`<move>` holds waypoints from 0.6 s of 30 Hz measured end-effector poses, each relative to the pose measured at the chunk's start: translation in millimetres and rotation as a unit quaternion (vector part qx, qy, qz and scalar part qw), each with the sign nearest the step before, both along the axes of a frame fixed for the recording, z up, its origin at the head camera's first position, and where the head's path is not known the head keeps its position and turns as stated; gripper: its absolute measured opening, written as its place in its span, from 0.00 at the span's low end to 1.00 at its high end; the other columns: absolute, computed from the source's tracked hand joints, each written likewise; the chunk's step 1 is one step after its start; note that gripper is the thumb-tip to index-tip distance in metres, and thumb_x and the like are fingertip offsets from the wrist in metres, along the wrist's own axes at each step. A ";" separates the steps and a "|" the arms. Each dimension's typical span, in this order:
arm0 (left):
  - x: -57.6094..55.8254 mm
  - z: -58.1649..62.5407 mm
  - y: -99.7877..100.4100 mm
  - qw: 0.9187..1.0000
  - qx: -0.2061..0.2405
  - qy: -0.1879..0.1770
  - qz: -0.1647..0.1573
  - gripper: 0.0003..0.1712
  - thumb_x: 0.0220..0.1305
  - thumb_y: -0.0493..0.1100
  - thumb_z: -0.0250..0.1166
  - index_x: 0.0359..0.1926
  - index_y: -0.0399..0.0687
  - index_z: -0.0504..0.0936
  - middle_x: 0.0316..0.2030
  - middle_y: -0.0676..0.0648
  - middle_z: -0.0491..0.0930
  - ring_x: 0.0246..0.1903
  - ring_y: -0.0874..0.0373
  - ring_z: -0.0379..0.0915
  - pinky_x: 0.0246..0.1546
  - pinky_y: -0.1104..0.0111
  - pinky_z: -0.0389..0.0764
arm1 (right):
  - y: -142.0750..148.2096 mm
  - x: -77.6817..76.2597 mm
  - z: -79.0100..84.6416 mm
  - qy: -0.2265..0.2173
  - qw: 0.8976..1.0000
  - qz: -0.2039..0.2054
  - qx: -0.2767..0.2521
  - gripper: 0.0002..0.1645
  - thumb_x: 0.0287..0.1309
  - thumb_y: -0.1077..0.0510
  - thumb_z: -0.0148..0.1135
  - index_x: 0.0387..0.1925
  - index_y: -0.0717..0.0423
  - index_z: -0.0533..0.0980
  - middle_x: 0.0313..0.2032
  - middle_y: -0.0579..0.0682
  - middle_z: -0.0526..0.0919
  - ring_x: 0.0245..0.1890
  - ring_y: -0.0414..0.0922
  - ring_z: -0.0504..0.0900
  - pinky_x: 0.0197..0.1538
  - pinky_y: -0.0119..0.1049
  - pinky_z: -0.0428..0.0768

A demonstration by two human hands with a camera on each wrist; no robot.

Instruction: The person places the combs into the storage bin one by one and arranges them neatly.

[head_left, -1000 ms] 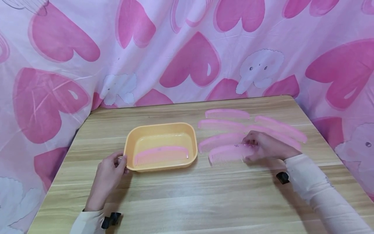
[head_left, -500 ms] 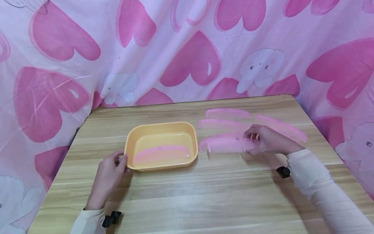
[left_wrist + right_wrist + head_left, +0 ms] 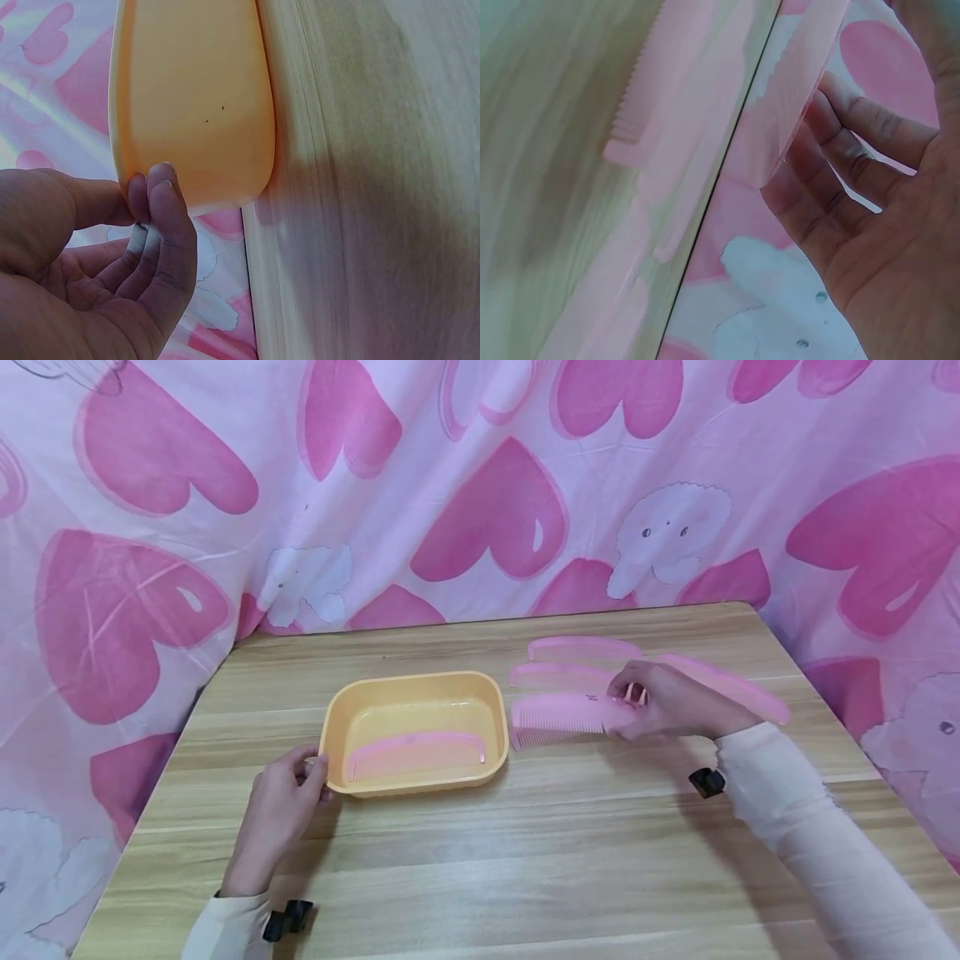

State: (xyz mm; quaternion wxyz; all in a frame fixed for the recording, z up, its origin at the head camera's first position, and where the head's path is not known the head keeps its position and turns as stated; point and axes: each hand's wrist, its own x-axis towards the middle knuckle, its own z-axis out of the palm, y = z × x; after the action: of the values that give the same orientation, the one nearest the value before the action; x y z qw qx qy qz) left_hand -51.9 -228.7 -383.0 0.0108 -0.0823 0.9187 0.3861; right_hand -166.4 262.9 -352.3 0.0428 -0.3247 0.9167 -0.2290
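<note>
My left hand point(image 3: 281, 810) pinches the near left corner of a yellow plastic basin point(image 3: 414, 790) between thumb and fingers; the left wrist view shows the fingertips on its rim. Inside the basin lies one pink comb point(image 3: 416, 753), teeth toward me. My right hand point(image 3: 671, 700) holds another pink comb point(image 3: 558, 712) by its right end, raised above the table with teeth downward. It overlaps a comb lying just beneath it in the head view. In the right wrist view, the fingers curl against the edge of the held comb point(image 3: 799, 90).
Further pink combs lie on the wooden table point(image 3: 480, 877): one at the back point(image 3: 585, 648), one comb point(image 3: 558, 675) just in front of it, and others to the right point(image 3: 731, 683), partly behind my right hand. A pink heart-patterned curtain point(image 3: 487, 510) hangs behind the table.
My right hand has lifted the comb off the table and carried it back and to the left, over the comb behind it. The left hand and basin stay put.
</note>
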 end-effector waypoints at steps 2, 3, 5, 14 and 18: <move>0.2 0.0 -0.4 1.000 -0.001 -0.001 0.002 0.21 0.77 0.41 0.52 0.61 0.29 0.75 0.28 0.45 0.82 0.26 0.57 0.79 0.25 0.71 0.78 | -7.6 -1.6 2.0 -0.028 0.999 -0.014 -0.011 0.20 0.41 0.56 0.80 0.38 0.55 0.82 0.32 0.43 0.82 0.34 0.41 0.79 0.41 0.39 0.80; 0.2 -0.1 -0.6 1.000 -0.001 -0.001 0.003 0.21 0.77 0.41 0.52 0.61 0.29 0.75 0.28 0.44 0.82 0.26 0.57 0.79 0.25 0.71 0.78 | -11.7 -2.6 3.3 -0.037 0.999 -0.017 -0.014 0.21 0.40 0.55 0.80 0.38 0.56 0.82 0.33 0.44 0.82 0.35 0.42 0.79 0.41 0.40 0.80; 0.2 -0.1 -0.7 1.000 0.001 -0.001 0.004 0.21 0.77 0.41 0.52 0.61 0.29 0.75 0.28 0.44 0.82 0.27 0.57 0.79 0.25 0.71 0.79 | -19.7 -5.2 5.1 -0.046 0.999 -0.021 -0.013 0.23 0.40 0.54 0.81 0.38 0.57 0.81 0.34 0.45 0.81 0.36 0.43 0.79 0.42 0.41 0.80; -2.1 -1.3 -0.2 1.000 0.007 -0.013 0.008 0.22 0.78 0.42 0.53 0.63 0.30 0.74 0.30 0.44 0.82 0.27 0.56 0.79 0.26 0.71 0.80 | -47.6 -15.2 8.8 -0.049 0.999 -0.007 -0.013 0.21 0.39 0.55 0.80 0.37 0.56 0.81 0.36 0.47 0.81 0.37 0.45 0.79 0.43 0.41 0.80; -2.4 -1.4 -0.2 1.000 0.008 -0.021 0.012 0.22 0.78 0.42 0.53 0.63 0.30 0.73 0.31 0.43 0.82 0.28 0.55 0.79 0.26 0.71 0.80 | -60.3 -17.2 9.7 -0.043 0.999 0.001 -0.015 0.21 0.38 0.55 0.79 0.37 0.56 0.81 0.36 0.47 0.82 0.37 0.45 0.80 0.43 0.41 0.81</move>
State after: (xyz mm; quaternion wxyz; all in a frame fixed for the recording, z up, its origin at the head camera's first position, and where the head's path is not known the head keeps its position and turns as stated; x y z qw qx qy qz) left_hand -54.4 -228.9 -384.4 0.0260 -0.1007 0.9142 0.3918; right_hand -183.6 202.6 -342.6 0.0772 -0.3164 0.9100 -0.2565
